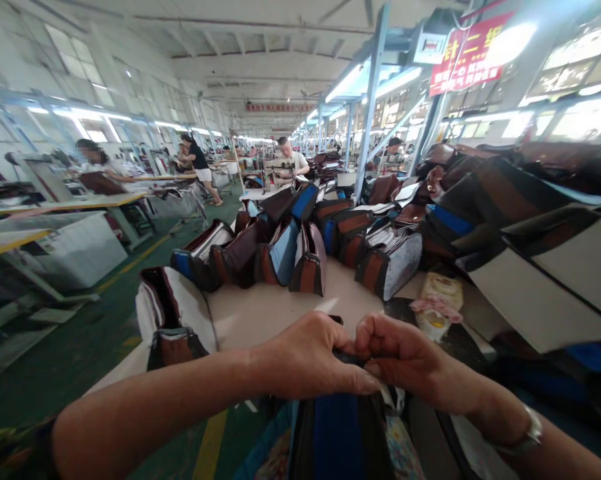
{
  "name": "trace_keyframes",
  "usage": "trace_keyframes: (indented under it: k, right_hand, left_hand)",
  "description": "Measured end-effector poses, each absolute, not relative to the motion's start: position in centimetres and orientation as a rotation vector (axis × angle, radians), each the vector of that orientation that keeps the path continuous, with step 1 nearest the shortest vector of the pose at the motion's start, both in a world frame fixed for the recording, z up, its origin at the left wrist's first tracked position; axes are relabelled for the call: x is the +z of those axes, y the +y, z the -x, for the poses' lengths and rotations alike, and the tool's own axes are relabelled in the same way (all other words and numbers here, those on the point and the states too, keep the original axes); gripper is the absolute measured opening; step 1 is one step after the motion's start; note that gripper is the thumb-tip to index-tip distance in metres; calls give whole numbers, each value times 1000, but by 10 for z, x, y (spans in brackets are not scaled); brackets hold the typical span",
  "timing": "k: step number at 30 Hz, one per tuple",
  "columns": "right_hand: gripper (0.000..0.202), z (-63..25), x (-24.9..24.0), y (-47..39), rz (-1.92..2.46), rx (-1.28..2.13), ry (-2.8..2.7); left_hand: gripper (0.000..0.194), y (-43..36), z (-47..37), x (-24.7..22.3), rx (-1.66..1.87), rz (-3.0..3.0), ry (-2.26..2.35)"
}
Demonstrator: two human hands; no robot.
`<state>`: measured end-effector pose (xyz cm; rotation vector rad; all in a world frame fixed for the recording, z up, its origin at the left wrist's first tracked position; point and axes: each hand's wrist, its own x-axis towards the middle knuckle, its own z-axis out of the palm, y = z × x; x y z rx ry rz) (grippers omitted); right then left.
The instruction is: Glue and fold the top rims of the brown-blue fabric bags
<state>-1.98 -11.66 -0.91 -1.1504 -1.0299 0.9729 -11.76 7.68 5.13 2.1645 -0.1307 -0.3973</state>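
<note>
A bag piece with a blue centre band and dark sides (336,437) stands upright at the bottom middle, below both hands. My left hand (313,357) is closed over its dark upper edge, thumb stretched to the right. Close beside it, my right hand (405,353) is curled in a pinch at the same edge, its fingertips almost touching the left thumb. What lies between the right fingertips is too small to make out. A silver bracelet is on the right wrist.
Unfinished bags (310,263) stand in rows on the tan table (260,310). A white and brown bag (173,310) is at the left. Bags and pale panels (545,300) pile up at the right, near a yellow packet (440,293). Other people work farther back.
</note>
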Motion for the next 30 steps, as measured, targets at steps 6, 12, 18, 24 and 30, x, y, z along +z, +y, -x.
trace_keyframes:
  k: [6, 12, 18, 24, 30]
  right_hand:
    - [19, 15, -15, -122, 1207, 958, -1034]
    - [32, 16, -10, -120, 1312, 891, -1048]
    - [21, 15, -7, -113, 1407, 849, -1124]
    - [6, 13, -15, -107, 1481, 824, -1131]
    - [11, 28, -18, -105, 1819, 193, -1508]
  left_hand:
    - [16, 74, 116, 41, -438, -2125, -13]
    - [12, 75, 115, 35, -415, -2097, 1]
    - [11, 76, 115, 29, -336, -2046, -29]
    - [12, 79, 118, 25, -317, -2035, 3]
    - [11, 86, 120, 25, -277, -2069, 15]
